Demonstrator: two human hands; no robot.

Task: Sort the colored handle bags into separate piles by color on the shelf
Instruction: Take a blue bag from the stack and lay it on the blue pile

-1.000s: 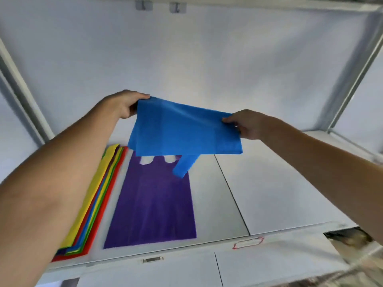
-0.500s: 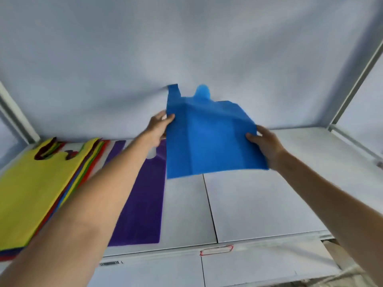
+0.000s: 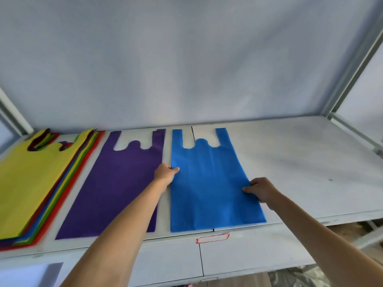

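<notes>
A blue handle bag [image 3: 207, 183] lies flat on the white shelf [image 3: 300, 162], handles toward the back wall. My left hand [image 3: 165, 172] pinches its left edge and my right hand [image 3: 262, 190] grips its right edge. To its left a purple handle bag [image 3: 116, 183] lies flat, partly hidden by my left forearm. At the far left sits a mixed stack of bags [image 3: 35, 183] with a yellow one on top and red, green, blue and purple edges showing below.
A grey back wall rises behind the shelf. Metal frame posts [image 3: 352, 65] stand at the right and left corners. A red-outlined label [image 3: 212, 238] marks the shelf's front edge. The shelf stretches bare to the right of the blue bag.
The blue bag, held up in the air a moment ago, has come down flat onto the shelf beside the purple bag. Both hands lowered with it and still hold its edges.
</notes>
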